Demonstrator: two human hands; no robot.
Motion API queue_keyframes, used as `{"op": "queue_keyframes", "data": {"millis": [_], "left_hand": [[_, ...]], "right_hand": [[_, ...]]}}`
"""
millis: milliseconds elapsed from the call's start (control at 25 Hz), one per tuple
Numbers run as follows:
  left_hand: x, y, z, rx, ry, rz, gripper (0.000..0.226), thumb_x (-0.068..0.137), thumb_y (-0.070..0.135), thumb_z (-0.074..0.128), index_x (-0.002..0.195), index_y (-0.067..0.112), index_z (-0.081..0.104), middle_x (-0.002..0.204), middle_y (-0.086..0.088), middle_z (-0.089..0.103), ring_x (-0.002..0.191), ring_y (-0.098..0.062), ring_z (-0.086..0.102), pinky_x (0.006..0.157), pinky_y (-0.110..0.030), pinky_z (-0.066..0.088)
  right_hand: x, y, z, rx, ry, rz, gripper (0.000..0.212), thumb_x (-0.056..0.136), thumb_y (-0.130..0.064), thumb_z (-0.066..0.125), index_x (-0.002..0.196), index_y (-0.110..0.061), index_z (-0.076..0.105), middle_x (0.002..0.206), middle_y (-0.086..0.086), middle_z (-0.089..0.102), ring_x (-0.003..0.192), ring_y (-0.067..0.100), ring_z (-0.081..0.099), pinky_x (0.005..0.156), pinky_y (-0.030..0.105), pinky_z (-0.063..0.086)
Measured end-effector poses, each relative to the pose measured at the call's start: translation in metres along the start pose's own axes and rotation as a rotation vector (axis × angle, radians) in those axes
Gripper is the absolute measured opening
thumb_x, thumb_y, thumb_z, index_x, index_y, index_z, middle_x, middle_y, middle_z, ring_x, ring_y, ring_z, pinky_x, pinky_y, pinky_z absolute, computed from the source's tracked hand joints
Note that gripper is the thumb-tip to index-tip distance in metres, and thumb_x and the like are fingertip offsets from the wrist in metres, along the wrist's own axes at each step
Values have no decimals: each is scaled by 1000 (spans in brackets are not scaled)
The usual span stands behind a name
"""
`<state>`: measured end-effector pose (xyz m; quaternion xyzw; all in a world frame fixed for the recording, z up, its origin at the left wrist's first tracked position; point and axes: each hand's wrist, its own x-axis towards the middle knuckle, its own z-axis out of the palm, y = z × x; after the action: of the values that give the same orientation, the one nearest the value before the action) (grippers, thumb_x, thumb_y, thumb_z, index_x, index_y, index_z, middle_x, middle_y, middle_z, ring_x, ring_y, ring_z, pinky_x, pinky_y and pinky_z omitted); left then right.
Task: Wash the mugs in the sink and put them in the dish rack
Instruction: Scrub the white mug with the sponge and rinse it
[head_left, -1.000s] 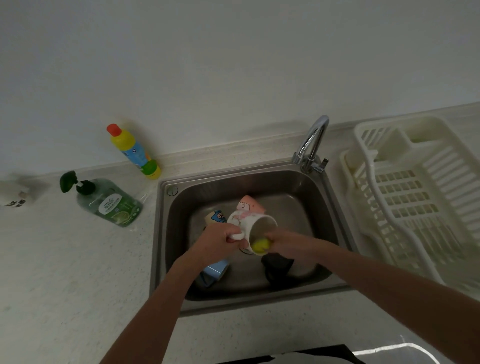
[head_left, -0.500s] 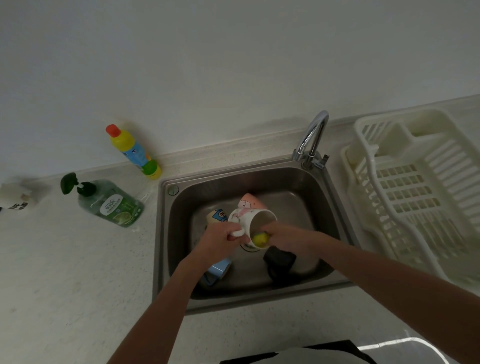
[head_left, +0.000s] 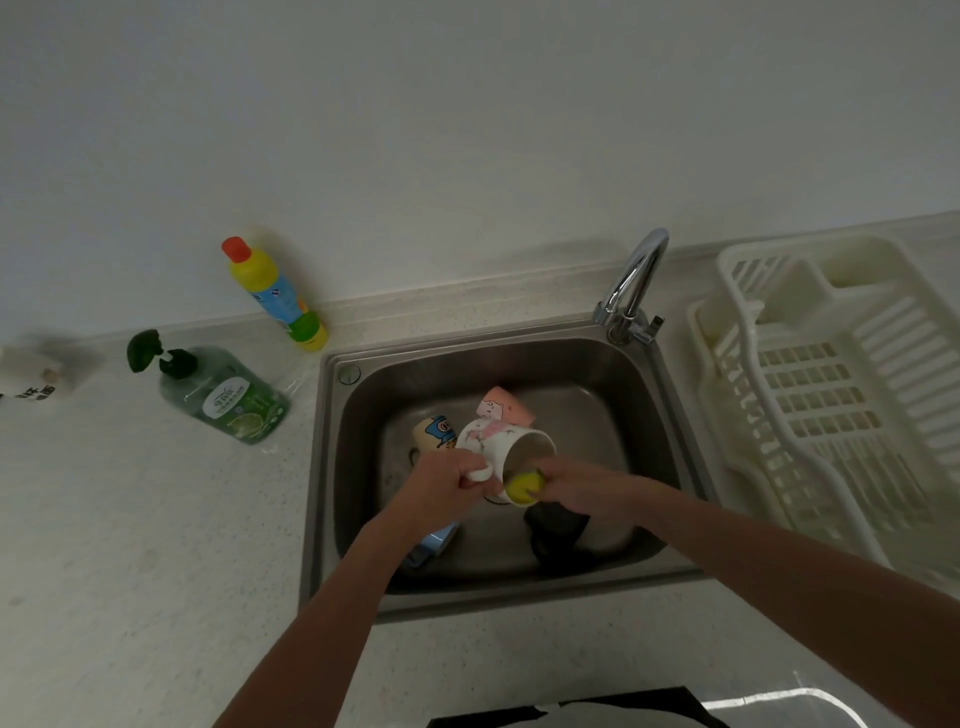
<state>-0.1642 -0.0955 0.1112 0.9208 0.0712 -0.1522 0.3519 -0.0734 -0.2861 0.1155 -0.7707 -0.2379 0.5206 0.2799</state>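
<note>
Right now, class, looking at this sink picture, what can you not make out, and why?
All in the head view:
- Light blue mug: mostly hidden under the left hand.
- Dark item in the sink: too dark to identify, partly under the right hand.
- Sponge: partly inside the white mug.
- Dish rack: cut off by the right edge.
- White object: blurred, cut off by the left edge.

A single head-worn camera looks steeply down, from close above, onto the sink and counter.
</note>
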Motion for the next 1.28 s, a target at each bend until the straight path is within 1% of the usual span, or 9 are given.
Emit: {"op": "queue_keyframes", "data": {"millis": [160,240,440,640,680,800,880,1160,1280], "left_hand": [[-4,-3,16,1,-21,-23,11,89,37,69,91,27,67,95,12,65,96,-3,60,84,-15,46],[-3,4,17,-1,-2,-9,10,89,35,70,83,31,63,87,17,60,89,0,58,81,-16,45],[-1,4,5,-61,31,-23,12,87,28,73,78,25,66,73,17,58,75,4,56,68,-7,40],[-7,-6,8,19,-39,5,20,89,33,70,104,19,71,107,8,68,100,0,58,84,-9,42],[-6,-3,10,18,-39,4,20,89,35,70,104,21,71,108,7,69,101,-1,59,87,-13,46],[0,7,10,-10,2,18,20,87,32,72,87,13,71,87,6,69,85,-3,61,78,-17,49],[2,9,1,-16,14,27,22,87,29,73,82,8,69,80,4,65,77,-3,58,72,-13,44],[-10,-11,3,19,-103,-11,24,89,32,70,109,19,70,116,3,68,110,-5,58,98,-20,47],[-6,-3,6,8,-99,9,24,90,31,69,110,19,70,117,5,67,111,-4,57,98,-20,45]], "right_hand": [[3,20,3,-1139,133,-220,55,95,-19,56,146,-30,38,157,2,33,143,29,33,116,58,21],[11,11,15,-977,209,-138,58,99,-20,51,153,-21,29,160,6,28,144,27,30,117,48,20],[7,-10,27,355,73,85,47,95,-32,61,139,-26,47,140,6,47,124,25,47,102,40,47],[2,32,13,-837,183,-211,50,92,-25,61,140,-33,45,153,0,38,140,27,37,111,60,30],[9,32,13,-879,228,-185,53,93,-26,61,143,-29,44,155,-1,35,144,27,30,113,63,22],[11,-10,22,131,270,140,50,98,-27,57,144,-17,41,148,6,45,138,25,40,116,46,30],[14,-23,26,374,182,65,41,100,-19,53,139,-10,45,135,10,53,128,28,50,109,35,40],[-4,13,14,-915,33,-180,46,96,-17,55,142,-22,47,148,6,46,132,29,46,108,46,40],[2,-10,20,-681,159,-133,40,97,-9,51,137,-7,52,142,15,49,132,35,45,107,45,37]]}}
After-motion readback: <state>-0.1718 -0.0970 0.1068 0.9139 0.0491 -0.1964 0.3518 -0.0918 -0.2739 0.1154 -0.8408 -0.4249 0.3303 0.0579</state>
